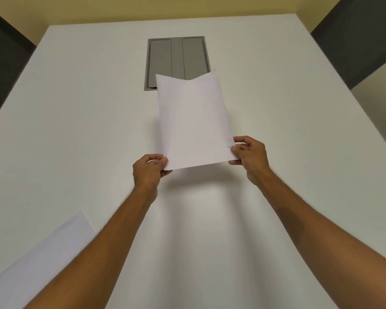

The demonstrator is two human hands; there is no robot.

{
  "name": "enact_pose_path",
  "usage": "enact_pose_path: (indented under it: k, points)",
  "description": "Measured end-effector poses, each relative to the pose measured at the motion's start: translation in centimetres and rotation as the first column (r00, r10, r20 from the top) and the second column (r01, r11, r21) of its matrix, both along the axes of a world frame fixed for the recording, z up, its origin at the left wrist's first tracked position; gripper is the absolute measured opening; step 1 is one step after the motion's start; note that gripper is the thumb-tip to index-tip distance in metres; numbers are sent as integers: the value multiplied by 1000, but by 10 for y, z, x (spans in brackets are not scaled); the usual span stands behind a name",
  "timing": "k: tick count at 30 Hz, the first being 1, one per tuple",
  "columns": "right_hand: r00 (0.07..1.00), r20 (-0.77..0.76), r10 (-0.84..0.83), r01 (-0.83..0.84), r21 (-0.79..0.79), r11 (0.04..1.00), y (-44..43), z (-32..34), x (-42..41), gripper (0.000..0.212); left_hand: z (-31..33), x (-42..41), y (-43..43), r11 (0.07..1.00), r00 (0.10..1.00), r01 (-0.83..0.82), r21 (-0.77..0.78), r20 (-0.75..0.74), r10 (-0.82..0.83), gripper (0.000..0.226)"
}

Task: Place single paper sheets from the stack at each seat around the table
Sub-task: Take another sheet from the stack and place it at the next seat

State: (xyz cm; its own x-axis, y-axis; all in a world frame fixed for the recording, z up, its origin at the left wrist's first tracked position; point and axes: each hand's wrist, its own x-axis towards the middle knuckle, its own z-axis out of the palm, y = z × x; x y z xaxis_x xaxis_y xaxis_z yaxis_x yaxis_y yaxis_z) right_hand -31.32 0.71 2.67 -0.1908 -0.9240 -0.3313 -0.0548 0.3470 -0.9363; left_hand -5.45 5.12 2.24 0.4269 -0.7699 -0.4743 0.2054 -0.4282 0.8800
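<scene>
1. Two bare hands held one blank white paper sheet (194, 121) above the white bench (76, 121); no writing showed on it.
2. Left hand (148, 170) pinched its near left corner, right hand (250, 155) its near right corner.
3. Its far edge overlapped a grey rectangular hatch (176, 56).
4. Another white sheet (38, 259) lay near-left.

Bare table (76, 130) around held sheet (194, 121)
</scene>
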Motion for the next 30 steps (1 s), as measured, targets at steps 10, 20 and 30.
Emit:
enact_pose_path:
  k: [10, 20, 30]
  points:
    - [985, 25, 173, -172, -11, 985, 130, 57, -77, 23, 42, -53, 150, 973, 950, 231, 10, -220, -223, 21]
    - [964, 263, -28, 30, -2, 1000, 235, 85, -130, 27, 75, -123, 236, 986, 962, 159, 40, -231, -146, 20]
    - [939, 323, -118, 88, 107, 990, 321, 79, -148, 25, 81, -207, 277, 996, 961, 61, 62, -272, -42, 28]
